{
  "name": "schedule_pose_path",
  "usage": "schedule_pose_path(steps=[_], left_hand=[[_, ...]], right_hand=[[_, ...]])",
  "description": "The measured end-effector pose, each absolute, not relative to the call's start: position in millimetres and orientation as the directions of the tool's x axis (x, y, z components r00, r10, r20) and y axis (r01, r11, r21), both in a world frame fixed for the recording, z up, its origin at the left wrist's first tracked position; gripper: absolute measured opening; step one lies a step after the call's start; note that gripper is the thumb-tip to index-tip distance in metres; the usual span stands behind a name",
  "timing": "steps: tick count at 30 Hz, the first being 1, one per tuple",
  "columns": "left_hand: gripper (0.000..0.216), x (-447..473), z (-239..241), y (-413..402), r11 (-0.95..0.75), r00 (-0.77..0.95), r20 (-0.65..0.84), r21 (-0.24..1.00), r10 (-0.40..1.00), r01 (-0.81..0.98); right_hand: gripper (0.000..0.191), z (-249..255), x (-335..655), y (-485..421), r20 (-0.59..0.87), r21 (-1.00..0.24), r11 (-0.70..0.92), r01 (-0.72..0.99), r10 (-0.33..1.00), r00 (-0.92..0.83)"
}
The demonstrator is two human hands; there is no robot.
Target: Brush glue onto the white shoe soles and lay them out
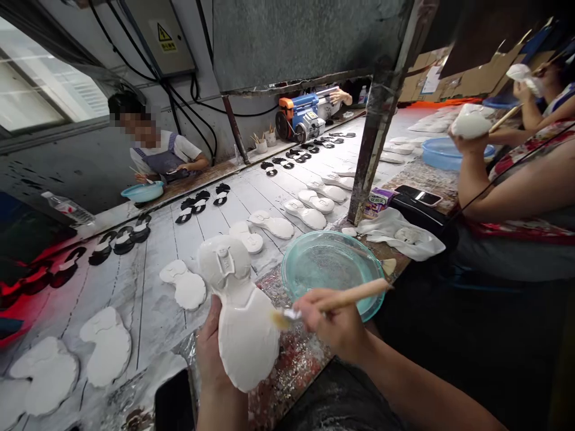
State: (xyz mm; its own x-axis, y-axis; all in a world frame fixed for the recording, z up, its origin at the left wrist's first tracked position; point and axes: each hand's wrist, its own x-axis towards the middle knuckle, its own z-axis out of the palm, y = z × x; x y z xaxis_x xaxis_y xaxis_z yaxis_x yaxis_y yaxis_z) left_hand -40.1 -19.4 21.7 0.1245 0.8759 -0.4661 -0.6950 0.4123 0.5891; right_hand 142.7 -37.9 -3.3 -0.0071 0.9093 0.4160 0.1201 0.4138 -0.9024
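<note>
l hand (211, 353) cups white moulded piece (246, 338) from below, palm up, fingers closed round the back & mostly hidden, so can't tell exact finger placement. piece is held up off the worktop (148, 299) near its front edge, tilted toward r hand (335, 326), prob so its face sits open to the brush. r hand's fingers are closed on the wooden handle of flat brush (350, 297) in a pen-like hold, bristles (281, 320) against piece's edge, forearm coming in from lower r. glass dish (330, 232) sits just past the hands, prob within easy brush reach. white cloth (399, 236) lies beside it. more white pieces (188, 287) lie flat in rows along worktop, black pieces (197, 203) farther down. on the r, co-worker's hand (467, 143) holds a white piece up over blue basin (449, 154).
</note>
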Motion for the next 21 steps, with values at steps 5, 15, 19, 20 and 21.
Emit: schedule_pose_path(steps=[5, 15, 19, 20, 21], left_hand=[[0.047, -39, 16, -28, 0.395, 0.145, -0.405, 0.645, 0.902, -0.654], [0.039, -34, 11, -35, 0.393, 0.192, -0.378, 0.579, 0.906, -0.715], [0.053, -30, 17, -21, 0.429, 0.161, -0.491, 0.503, 0.856, -0.750], [0.054, -29, 19, -16, 0.404, 0.123, -0.510, 0.487, 0.852, -0.774], [0.055, -28, 20, -11, 0.371, 0.085, -0.520, 0.475, 0.850, -0.798]], right_hand=[[0.020, 3, 139, -29, 0.406, -0.909, 0.409, 0.077, 0.912, -0.050], [0.019, 16, 132, -7, 0.423, -0.903, 0.413, 0.122, 0.903, 0.077], [0.014, 15, 126, -26, 0.572, -0.811, 0.564, 0.157, 0.820, 0.004], [0.016, 14, 124, -33, 0.631, -0.760, 0.627, 0.172, 0.775, -0.034], [0.019, 12, 121, -40, 0.691, -0.701, 0.689, 0.184, 0.720, -0.063]])
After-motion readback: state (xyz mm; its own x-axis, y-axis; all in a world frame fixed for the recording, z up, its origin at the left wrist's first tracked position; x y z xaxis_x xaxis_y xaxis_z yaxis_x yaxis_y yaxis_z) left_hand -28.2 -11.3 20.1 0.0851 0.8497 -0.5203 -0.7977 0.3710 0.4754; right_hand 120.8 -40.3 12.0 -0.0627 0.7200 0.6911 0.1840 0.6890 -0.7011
